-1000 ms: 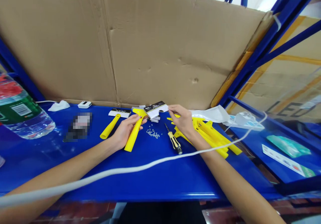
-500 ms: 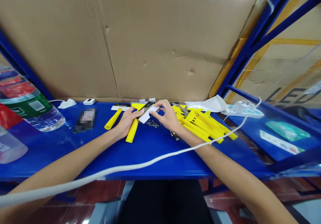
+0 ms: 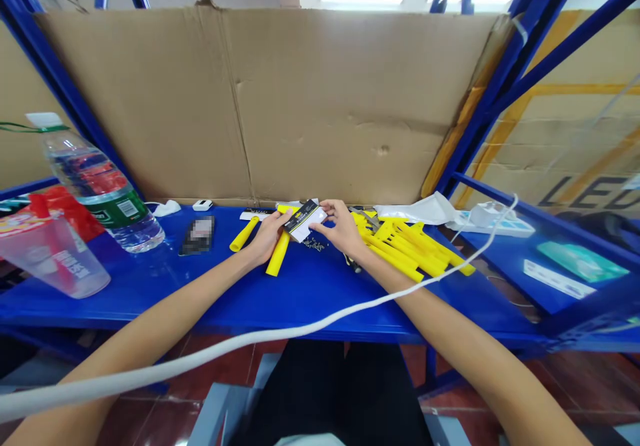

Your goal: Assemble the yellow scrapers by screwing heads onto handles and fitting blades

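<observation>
My left hand is closed around a yellow-handled tool, whose tubular grip points down toward me. A black-and-white printed card sits at the tool's head, between my two hands. My right hand pinches the card's right end between thumb and fingers. Just below the card, a scatter of small metal pieces lies on the blue table. Left of my left hand is another yellow handle, with a black-and-white card behind it.
A pile of yellow-handled tools lies beyond my right wrist. A white cable crosses in front of both forearms. On the left stand a large water bottle and a plastic cup, near a phone. Cardboard closes off the back.
The view has tilted up and shifted left, showing more of the bottle and cup. The card has turned and shows more of its black face. Both hands stay on the work.
</observation>
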A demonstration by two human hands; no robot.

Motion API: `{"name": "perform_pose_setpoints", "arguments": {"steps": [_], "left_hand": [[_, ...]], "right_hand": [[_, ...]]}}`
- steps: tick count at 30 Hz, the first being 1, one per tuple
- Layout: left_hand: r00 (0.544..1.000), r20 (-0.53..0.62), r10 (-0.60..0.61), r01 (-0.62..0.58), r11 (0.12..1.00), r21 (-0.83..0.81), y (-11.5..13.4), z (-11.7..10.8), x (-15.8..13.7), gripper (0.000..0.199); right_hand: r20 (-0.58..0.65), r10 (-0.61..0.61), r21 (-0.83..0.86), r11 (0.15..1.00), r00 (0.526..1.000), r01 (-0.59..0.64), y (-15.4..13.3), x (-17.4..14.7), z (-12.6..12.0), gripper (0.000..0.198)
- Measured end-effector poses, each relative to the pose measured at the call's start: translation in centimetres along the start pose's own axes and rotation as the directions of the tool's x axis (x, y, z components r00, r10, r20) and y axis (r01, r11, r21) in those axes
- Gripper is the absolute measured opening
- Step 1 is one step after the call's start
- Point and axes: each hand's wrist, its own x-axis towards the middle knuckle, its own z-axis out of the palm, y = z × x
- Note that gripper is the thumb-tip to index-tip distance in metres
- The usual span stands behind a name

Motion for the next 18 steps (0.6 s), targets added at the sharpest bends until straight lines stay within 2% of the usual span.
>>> {"name": "perform_pose_setpoints", "arguments": {"steps": [4, 9, 13, 18], "left_hand": [[0.999, -0.018, -0.044, 0.043, 0.997, -0.069, 0.1, 0.2, 0.1, 0.031], [0.995, 0.007, -0.101, 0.101, 0.986, -0.135, 0.4, 0.2, 0.1, 0.033], [1.000, -0.006, 0.001, -0.002, 0.991, -0.136, 0.5, 0.0, 0.2, 0.021], [0.989, -0.081, 0.126, -0.138, 0.975, -0.176, 1.7, -0.5, 1.0, 0.011]], "right_hand": [[-0.001, 0.035, -0.011, 0.999, 0.999, -0.035, 0.7, 0.2, 0.1, 0.054], [-0.023, 0.090, 0.035, 0.995, 0.996, -0.090, 0.1, 0.5, -0.2, 0.061], [-0.029, 0.104, -0.008, 0.995, 0.994, -0.104, -0.4, 0.5, -0.6, 0.047], [-0.002, 0.102, 0.033, 0.994, 0.995, -0.102, -0.5, 0.6, -0.9, 0.037]]}}
